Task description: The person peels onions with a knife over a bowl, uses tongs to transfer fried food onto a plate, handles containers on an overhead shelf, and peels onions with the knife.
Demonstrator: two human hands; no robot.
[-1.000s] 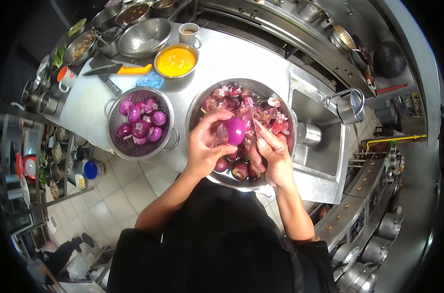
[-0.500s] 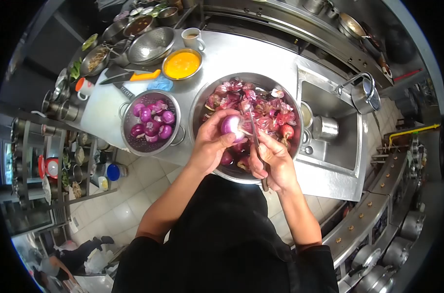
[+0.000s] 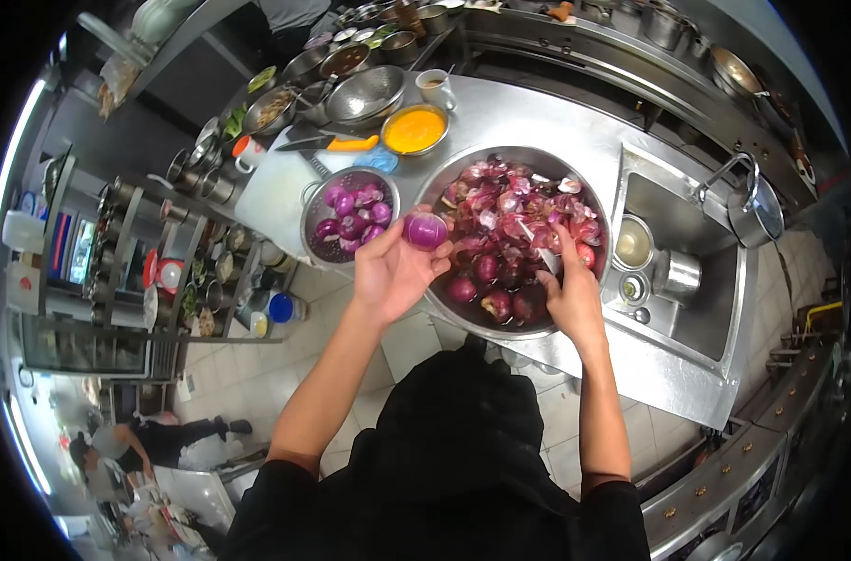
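My left hand (image 3: pixel 393 271) holds a peeled purple onion (image 3: pixel 425 231) in its fingertips, between the colander and the big bowl. My right hand (image 3: pixel 575 292) grips a small knife (image 3: pixel 549 261) over the right part of the large metal bowl (image 3: pixel 604 210); its handle is hidden by the palm. Loose onion skins (image 3: pixel 508 198) fill the bowl's far part, and unpeeled onions (image 3: pixel 486 268) lie in dark liquid at the near side. Left of the bowl, a perforated colander (image 3: pixel 313 245) contains several peeled onions (image 3: pixel 353 224).
A sink (image 3: pixel 678 323) with metal pots adjoins on the right. Behind the colander are a white cutting board (image 3: pixel 266 208), a yellow-handled knife (image 3: pixel 353 145), a bowl of orange liquid (image 3: pixel 415 129), an empty colander (image 3: pixel 367 93) and a mug (image 3: pixel 435 89). Another person (image 3: pixel 164 439) is at lower left.
My left hand has moved left with the onion, away from the knife and towards the colander. My right hand has lowered the knife towards the skins. The camera view has shifted.
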